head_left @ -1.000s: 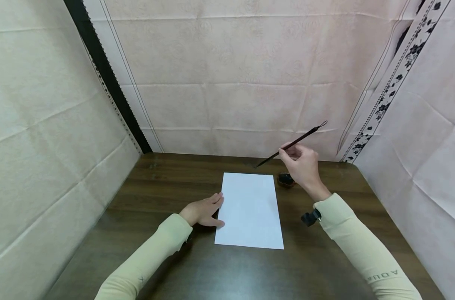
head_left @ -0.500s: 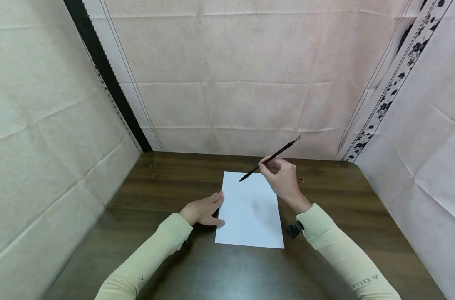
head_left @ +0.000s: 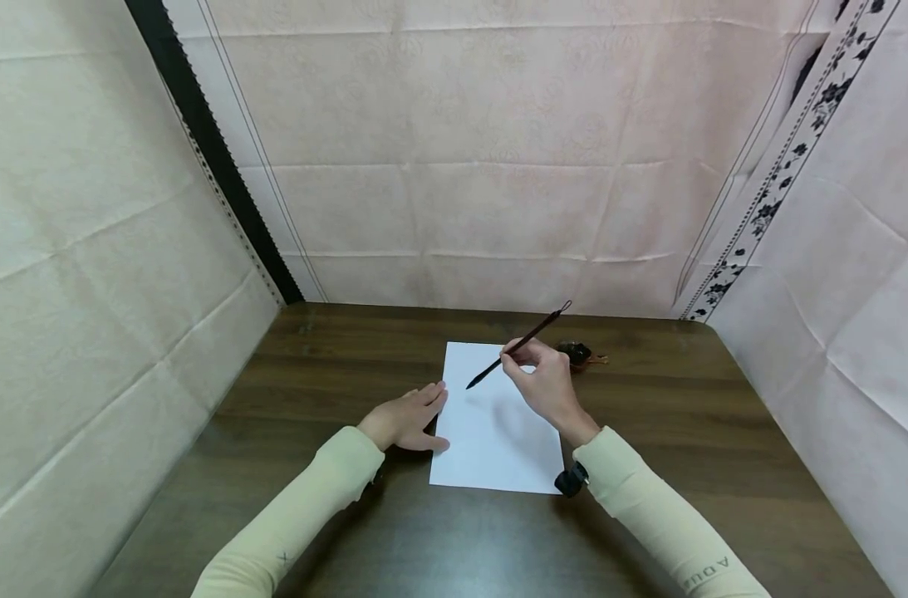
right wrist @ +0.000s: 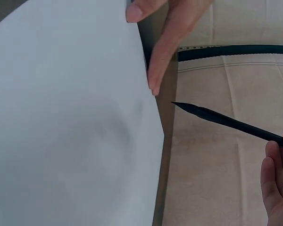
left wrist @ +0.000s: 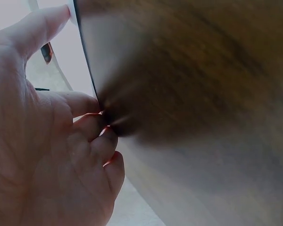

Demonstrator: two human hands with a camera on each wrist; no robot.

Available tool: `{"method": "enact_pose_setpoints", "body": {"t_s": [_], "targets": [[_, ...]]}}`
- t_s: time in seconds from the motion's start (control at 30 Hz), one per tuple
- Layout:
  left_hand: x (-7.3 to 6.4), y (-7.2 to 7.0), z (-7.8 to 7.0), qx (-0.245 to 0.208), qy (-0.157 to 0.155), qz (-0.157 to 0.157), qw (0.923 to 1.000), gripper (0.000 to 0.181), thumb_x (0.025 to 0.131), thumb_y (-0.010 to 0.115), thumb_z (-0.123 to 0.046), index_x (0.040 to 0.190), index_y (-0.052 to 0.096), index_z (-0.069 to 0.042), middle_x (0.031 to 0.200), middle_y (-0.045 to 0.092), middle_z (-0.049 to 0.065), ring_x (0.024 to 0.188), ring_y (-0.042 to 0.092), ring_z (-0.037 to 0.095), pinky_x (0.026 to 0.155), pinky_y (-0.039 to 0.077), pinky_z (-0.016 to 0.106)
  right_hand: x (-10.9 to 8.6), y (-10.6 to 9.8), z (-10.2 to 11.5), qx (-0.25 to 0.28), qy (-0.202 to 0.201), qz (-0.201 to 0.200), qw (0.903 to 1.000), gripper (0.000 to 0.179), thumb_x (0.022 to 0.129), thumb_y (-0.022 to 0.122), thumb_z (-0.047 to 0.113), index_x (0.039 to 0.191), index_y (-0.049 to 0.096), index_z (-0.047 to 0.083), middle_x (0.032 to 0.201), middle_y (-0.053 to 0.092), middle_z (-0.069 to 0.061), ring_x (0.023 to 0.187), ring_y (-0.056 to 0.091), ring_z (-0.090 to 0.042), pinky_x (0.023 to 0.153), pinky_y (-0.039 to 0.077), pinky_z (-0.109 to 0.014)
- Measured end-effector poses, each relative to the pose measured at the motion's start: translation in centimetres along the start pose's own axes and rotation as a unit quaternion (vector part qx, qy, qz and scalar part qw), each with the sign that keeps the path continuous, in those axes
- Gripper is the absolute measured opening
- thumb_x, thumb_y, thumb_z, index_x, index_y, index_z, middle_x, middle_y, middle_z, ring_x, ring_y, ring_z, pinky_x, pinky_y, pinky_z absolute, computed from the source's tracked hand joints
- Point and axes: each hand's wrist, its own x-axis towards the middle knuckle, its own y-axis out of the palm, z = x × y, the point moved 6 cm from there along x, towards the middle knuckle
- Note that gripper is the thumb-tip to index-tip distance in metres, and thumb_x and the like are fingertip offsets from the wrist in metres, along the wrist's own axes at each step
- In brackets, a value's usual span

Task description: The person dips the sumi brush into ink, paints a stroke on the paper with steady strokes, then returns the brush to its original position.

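Both hands are at the paper, each with its own job. On the near-left side, the left hand [head_left: 407, 419] lies with its fingers extended and thumb spread, touching the left edge of a plain white rectangular sheet of paper [head_left: 483, 448] and gripping nothing. Over the upper part of the sheet, the right hand [head_left: 547, 382] pinches a slim dark-handled brush [head_left: 536, 332] with a pointed black tip and a loop at its far end. The brush leans, tip down toward the left; from the right wrist view that tip looks apart from the paper, raised above it.

As for progress, I'd call it the very start. The setting-up seems done — sheet flat on the brown wood-grain table [head_left: 289, 465], brush in hand, a small glossy black container [head_left: 573, 349] just beyond the right hand. I can't tell what the container holds, or whether the tip is wet. No stroke shows on the white surface, only soft grey shadow, though the right hand covers part of it. So the marking itself — practically all of it, I'd judge — remains to be done.
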Motion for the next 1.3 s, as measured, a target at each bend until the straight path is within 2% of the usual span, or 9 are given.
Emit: {"method": "enact_pose_setpoints", "body": {"t_s": [0.27, 0.53, 0.77, 1.0, 1.3], "targets": [[0.0, 0.0, -0.2, 0.017, 0.008, -0.001, 0.9998, 0.095, 0.100, 0.059, -0.061, 0.169, 0.021, -0.007, 0.180, 0.014, 0.008, 0.167, 0.017, 0.026, 0.135, 0.020, 0.041, -0.9, 0.9, -0.8, 0.001, 0.032, 0.005, 0.9995, 0.009, 0.097, 0.075, 0.012, 0.105, 0.079, 0.012, 0.100, 0.081, -0.005, 0.089, 0.077, -0.019, 0.081, 0.062, -0.029], [0.2, 0.0, -0.2, 0.016, 0.003, -0.006, 0.9999, 0.095, 0.100, 0.059, -0.062, 0.169, 0.021, -0.010, 0.180, 0.014, 0.006, 0.166, 0.018, 0.025, 0.135, 0.022, 0.040, -1.4, 1.6, -1.6, 0.012, 0.047, 0.005, 0.9988, 0.008, 0.097, 0.075, 0.012, 0.104, 0.079, 0.011, 0.099, 0.081, -0.005, 0.089, 0.077, -0.019, 0.081, 0.061, -0.026], [0.1, -0.1, -0.2, 0.014, -0.004, -0.004, 0.9999, 0.095, 0.099, 0.059, -0.063, 0.170, 0.021, -0.011, 0.180, 0.014, 0.005, 0.166, 0.018, 0.025, 0.135, 0.023, 0.041, -1.8, 2.2, -1.8, 0.001, 0.046, 0.012, 0.9989, 0.007, 0.097, 0.075, 0.012, 0.103, 0.079, 0.011, 0.100, 0.080, -0.005, 0.089, 0.077, -0.018, 0.085, 0.065, -0.037], [0.1, -0.1, -0.2, 0.009, -0.007, -0.004, 0.9999, 0.095, 0.099, 0.059, -0.063, 0.170, 0.021, -0.012, 0.180, 0.014, 0.005, 0.166, 0.019, 0.025, 0.134, 0.024, 0.042, -1.7, 2.4, -1.7, -0.021, 0.035, 0.023, 0.9989, 0.007, 0.097, 0.074, 0.012, 0.104, 0.078, 0.011, 0.100, 0.081, -0.005, 0.089, 0.078, -0.019, 0.085, 0.066, -0.039], [0.0, -0.1, -0.1, 0.007, 0.001, -0.003, 1.0000, 0.095, 0.099, 0.060, -0.060, 0.169, 0.022, -0.009, 0.180, 0.014, 0.007, 0.166, 0.018, 0.026, 0.135, 0.022, 0.042, -1.2, 2.0, -1.3, -0.042, 0.009, 0.042, 0.9982, 0.007, 0.097, 0.074, 0.009, 0.102, 0.076, 0.006, 0.096, 0.081, -0.008, 0.086, 0.078, -0.020, 0.081, 0.066, -0.042]]}}
